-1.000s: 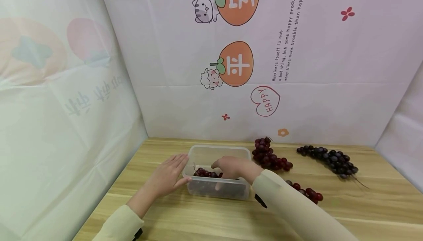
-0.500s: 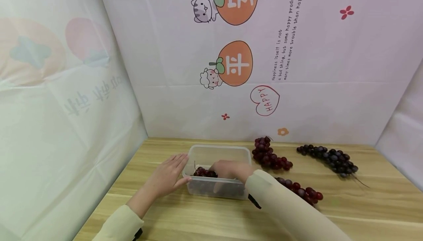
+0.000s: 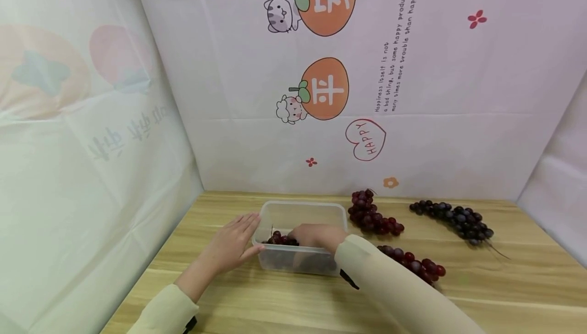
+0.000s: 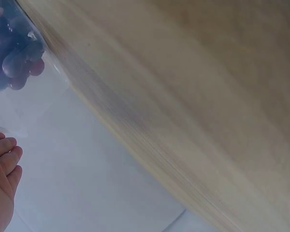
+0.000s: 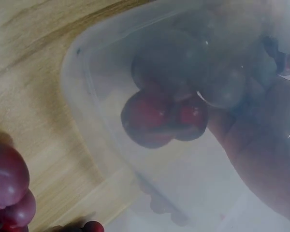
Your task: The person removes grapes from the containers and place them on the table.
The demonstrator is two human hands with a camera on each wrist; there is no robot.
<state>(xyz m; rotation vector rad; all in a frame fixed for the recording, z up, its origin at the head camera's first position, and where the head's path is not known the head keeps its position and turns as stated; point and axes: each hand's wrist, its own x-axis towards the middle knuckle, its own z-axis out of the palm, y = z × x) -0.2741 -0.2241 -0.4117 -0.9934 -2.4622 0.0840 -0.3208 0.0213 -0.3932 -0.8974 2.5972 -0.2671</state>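
Observation:
A clear plastic box (image 3: 303, 203) stands on the wooden table, holding a bunch of dark red grapes (image 3: 281, 239). My right hand (image 3: 316, 235) reaches down inside and grips that bunch. Through the box's cloudy wall, the right wrist view shows the thumb against the grapes (image 5: 150, 116); the other fingers are mostly hidden. My left hand (image 3: 233, 243) lies with straight fingers along the left end of the box, fingertips at the rim. In the left wrist view its fingers (image 4: 7, 162) show below the box, with the grapes visible through the wall.
To the right of the box lie a red bunch (image 3: 371, 216) near the back wall, a mixed red and dark bunch (image 3: 412, 263) partly behind my right sleeve, and a black bunch (image 3: 454, 219) farther right. White printed cloth (image 3: 257, 156) hangs behind and at the sides of the table.
My right hand has moved a little left and lower inside the box, with the grapes there shifting left. My left hand has stayed at the rim.

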